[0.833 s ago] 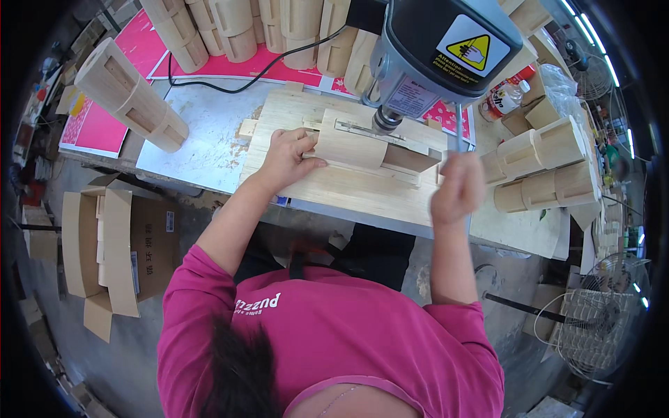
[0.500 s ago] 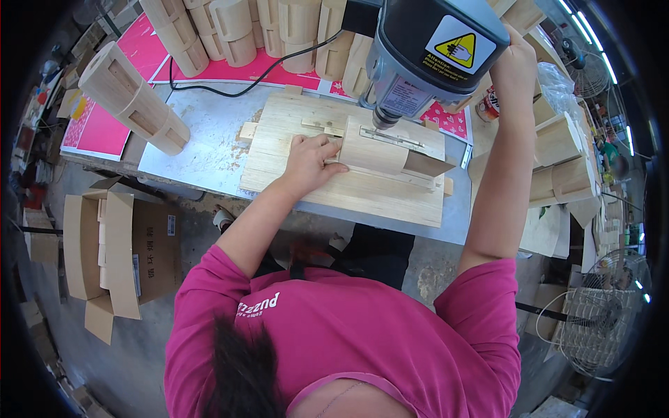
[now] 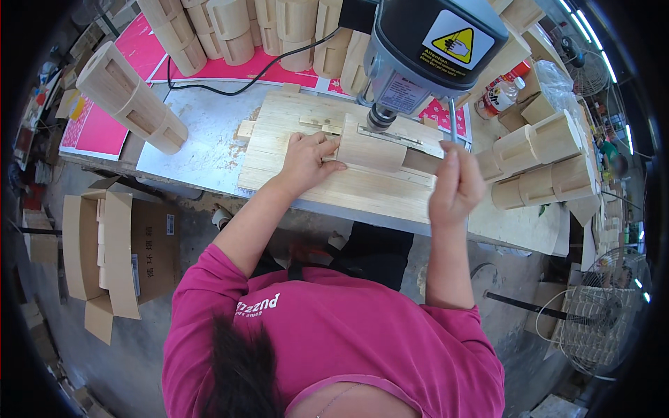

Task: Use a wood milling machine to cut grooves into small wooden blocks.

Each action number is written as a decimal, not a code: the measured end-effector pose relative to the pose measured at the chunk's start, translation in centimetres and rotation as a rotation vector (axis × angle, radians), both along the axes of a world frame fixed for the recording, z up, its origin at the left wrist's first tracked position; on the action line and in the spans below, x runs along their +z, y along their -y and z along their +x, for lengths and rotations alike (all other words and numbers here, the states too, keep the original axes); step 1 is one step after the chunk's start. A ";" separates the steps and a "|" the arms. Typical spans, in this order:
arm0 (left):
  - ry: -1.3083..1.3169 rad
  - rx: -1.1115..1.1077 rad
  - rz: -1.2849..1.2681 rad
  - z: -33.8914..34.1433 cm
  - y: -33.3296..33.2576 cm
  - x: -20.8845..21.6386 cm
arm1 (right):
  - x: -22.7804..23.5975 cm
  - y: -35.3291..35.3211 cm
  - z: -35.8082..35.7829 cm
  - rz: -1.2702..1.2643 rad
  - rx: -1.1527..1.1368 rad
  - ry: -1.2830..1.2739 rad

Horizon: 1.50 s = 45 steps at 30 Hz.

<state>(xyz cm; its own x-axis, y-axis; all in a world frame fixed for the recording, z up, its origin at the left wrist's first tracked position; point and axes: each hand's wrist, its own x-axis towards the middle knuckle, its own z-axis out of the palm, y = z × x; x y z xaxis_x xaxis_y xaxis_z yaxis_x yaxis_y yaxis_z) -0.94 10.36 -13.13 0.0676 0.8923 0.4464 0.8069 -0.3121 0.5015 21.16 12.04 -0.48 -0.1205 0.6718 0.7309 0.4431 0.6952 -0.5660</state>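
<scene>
A pale wooden cylinder (image 3: pixel 369 152) with a slot along its top lies on its side on a wooden board jig (image 3: pixel 279 139). My left hand (image 3: pixel 306 159) rests on the board, fingers and thumb bent against the cylinder's left end. Directly over the slot hangs the chuck (image 3: pixel 380 118) of a drill press (image 3: pixel 432 56); whether its bit touches the wood cannot be made out. My right hand (image 3: pixel 456 184) is closed around the lower end of the press's metal lever (image 3: pixel 452 120), to the right of the cylinder. A flat plate (image 3: pixel 421 163) projects from the cylinder's right end.
Several wooden cylinders (image 3: pixel 230 31) stand along the back on pink sheets, with a stacked one (image 3: pixel 132 97) at left. More cylinders (image 3: pixel 543 150) lie at right beside a bottle (image 3: pixel 498 97). A black cable (image 3: pixel 237 92) crosses behind the board. An open carton (image 3: pixel 153 244) sits lower left.
My right hand has come down and toward me from beside the drill press head and now grips the lever, which has swung into view. My left hand stays at the cylinder's end.
</scene>
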 end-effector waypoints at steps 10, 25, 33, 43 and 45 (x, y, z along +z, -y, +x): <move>0.000 -0.010 -0.030 0.0 -0.4 0.3 | -4.4 -3.4 0.2 0.305 0.086 0.043; 0.098 0.036 -0.093 0.6 0.0 0.3 | 7.1 -10.8 -0.1 -0.205 0.057 -0.099; 0.243 0.015 -0.055 -0.3 1.3 0.8 | -3.8 -3.9 5.1 -0.389 0.224 0.558; 0.969 0.023 -0.280 -9.2 14.0 7.9 | -6.3 2.2 4.4 -1.125 0.571 0.053; 1.334 0.225 -0.330 -10.1 15.1 9.4 | -7.7 2.1 3.7 -1.154 0.634 0.071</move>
<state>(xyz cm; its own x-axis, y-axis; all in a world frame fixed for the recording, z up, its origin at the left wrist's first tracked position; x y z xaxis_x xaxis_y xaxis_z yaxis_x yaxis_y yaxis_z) -11.09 -4.71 -3.75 -0.3951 0.9026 -0.1710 -0.3167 0.0409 0.9476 24.87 9.99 -8.14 -0.6575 0.7137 -0.2415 0.2744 -0.0717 -0.9589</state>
